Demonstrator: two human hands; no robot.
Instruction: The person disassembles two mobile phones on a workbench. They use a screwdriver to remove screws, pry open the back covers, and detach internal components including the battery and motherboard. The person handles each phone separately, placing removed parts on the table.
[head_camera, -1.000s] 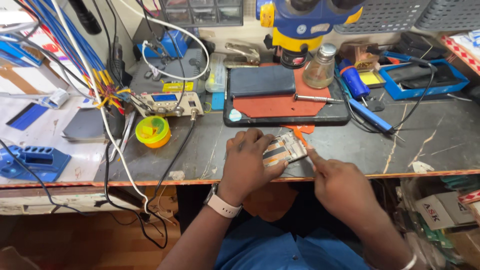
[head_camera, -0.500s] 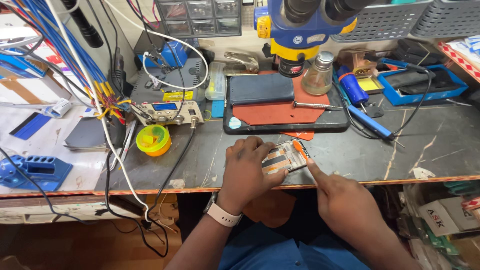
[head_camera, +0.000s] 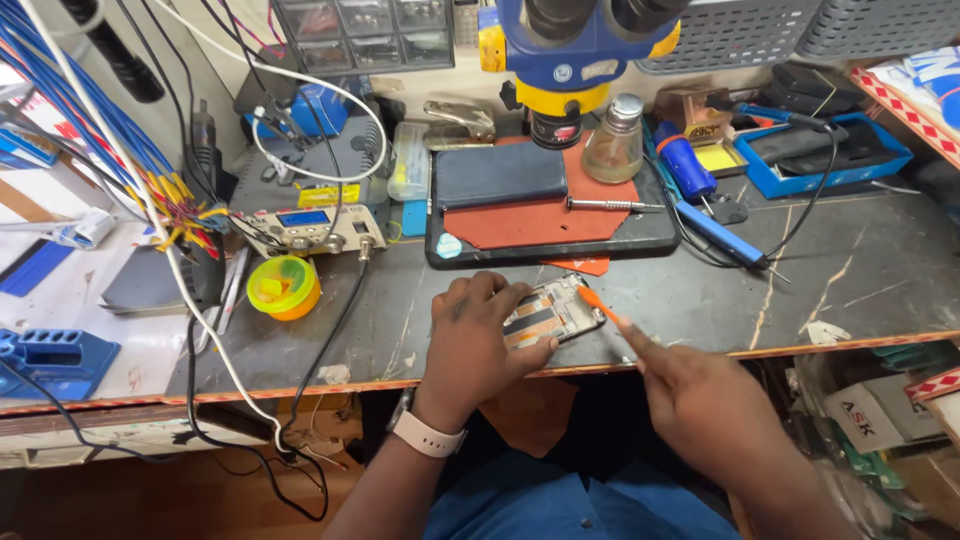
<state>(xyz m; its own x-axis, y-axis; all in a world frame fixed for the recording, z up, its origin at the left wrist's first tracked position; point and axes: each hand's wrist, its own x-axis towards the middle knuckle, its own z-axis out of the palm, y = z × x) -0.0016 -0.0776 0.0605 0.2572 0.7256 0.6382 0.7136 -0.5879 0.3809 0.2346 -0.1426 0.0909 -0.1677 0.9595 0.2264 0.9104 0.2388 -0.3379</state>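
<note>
My left hand (head_camera: 478, 335) presses down on an opened phone body (head_camera: 548, 312) that lies on the dark workbench (head_camera: 830, 270) near its front edge. The phone's inner frame and orange parts show between my fingers. My right hand (head_camera: 700, 395) holds a thin orange pry tool (head_camera: 598, 303), and its tip touches the phone's right end. A light watch band circles my left wrist (head_camera: 428, 437).
Behind the phone lies a black tray (head_camera: 660, 238) with a red mat, a dark phone (head_camera: 500, 175), a screwdriver and a glass bottle (head_camera: 613, 140). A blue-and-yellow microscope (head_camera: 580, 50) hangs above. A yellow cup (head_camera: 284, 288), a meter box and cables sit left; a blue tray sits right.
The view has tilted slightly, so the bench sits higher in frame. My hands stay on the phone, and the orange tool's tip has shifted a little along the phone's right end.
</note>
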